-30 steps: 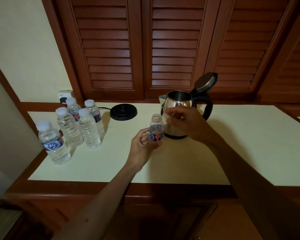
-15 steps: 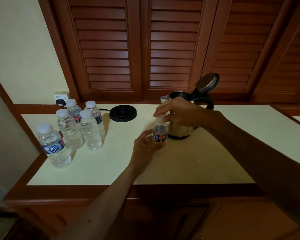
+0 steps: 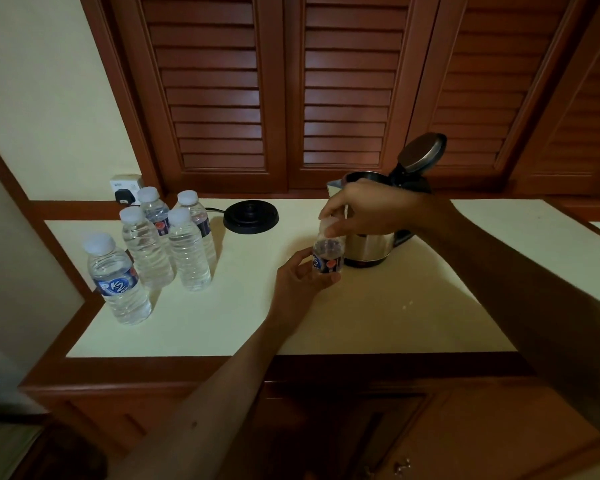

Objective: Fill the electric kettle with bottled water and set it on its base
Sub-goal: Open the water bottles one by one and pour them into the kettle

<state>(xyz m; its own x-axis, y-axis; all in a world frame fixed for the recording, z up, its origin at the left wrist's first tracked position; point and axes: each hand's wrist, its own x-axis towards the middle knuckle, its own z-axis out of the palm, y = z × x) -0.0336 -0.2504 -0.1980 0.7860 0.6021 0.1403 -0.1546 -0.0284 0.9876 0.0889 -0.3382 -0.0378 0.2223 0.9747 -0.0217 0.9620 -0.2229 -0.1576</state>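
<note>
Bottle point(image 3: 327, 255) standing upright w/ left hand point(image 3: 300, 282) wrapping its base, right hand point(image 3: 364, 211) pinching cap point(image 3: 327, 225) on top; kettle point(image 3: 371, 245) sitting just behind, lid open.

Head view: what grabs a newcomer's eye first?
Mid-counter, the left hand grips a small water bottle while the right hand pinches its white cap. Right behind stands the steel kettle, lid flipped open, off its black base. Five capped bottles cluster at left.

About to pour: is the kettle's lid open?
Open. The kettle's lid is tipped back above the handle, leaving the kettle mouth uncovered.
</note>
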